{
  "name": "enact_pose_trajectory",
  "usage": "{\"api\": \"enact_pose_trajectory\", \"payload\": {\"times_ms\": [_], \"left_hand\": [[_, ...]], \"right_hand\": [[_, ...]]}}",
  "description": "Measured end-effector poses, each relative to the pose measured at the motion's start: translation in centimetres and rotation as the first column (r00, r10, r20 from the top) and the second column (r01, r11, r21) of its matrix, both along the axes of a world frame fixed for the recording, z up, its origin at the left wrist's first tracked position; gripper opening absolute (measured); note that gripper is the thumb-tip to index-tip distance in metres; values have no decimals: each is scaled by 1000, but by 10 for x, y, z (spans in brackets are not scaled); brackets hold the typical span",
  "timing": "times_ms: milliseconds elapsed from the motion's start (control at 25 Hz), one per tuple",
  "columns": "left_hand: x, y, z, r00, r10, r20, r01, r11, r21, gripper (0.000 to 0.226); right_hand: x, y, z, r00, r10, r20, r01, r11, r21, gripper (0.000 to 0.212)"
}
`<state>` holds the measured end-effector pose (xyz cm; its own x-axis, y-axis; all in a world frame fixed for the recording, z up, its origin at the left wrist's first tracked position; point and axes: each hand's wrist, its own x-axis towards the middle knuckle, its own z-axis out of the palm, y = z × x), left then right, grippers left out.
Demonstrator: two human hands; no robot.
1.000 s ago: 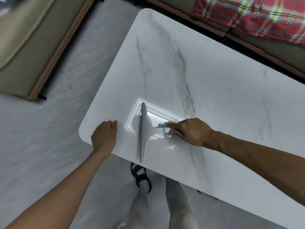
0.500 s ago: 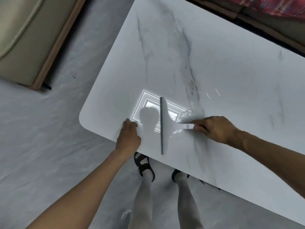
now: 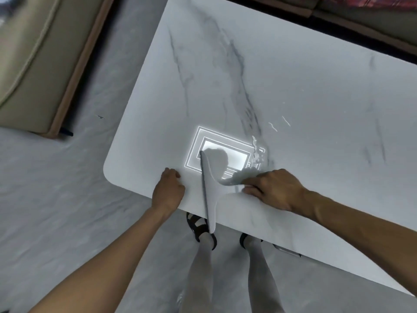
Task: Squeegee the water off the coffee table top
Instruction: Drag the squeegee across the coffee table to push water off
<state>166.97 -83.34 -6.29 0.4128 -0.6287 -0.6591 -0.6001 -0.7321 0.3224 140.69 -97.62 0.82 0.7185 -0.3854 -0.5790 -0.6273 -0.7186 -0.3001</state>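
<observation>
As I am logging this stroke: squeegee [image 3: 211,195] is standing blade-down on the coffee table [image 3: 304,71] by its near edge, one end overhanging it. Right hand [image 3: 274,188] is gripping the handle [image 3: 232,182], fingers curled round it, farther from the table's short end than the blade [image 3: 204,177]. Left hand [image 3: 168,190] is resting on the table at the near edge, fingers curled in, holding nothing visible. Water [image 3: 256,154] is beading on the table nearer its middle. Step, I am judging: a sweep toward the short end. Next move is calling for even pressure, carrying the blade off that end.
</observation>
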Motion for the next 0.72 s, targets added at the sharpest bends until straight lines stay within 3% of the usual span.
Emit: {"api": "enact_pose_trajectory", "payload": {"times_ms": [160,360,600,720], "left_hand": [[-2,10,9,998,-16,57,19,998,-51,22],[-41,1,4,984,-174,48,178,981,-73,26],[-76,-31,1,950,-268,-157,300,924,238,28],[-64,-37,11,962,-255,-99,268,951,155,25]], "right_hand": [[32,36,-33,983,182,6,-182,979,95,38],[-46,-9,-24,994,95,-51,-93,995,43,38],[-140,-61,10,976,-37,-215,6,990,-144,37],[-133,-43,7,990,-20,-139,13,999,-52,35]]}}
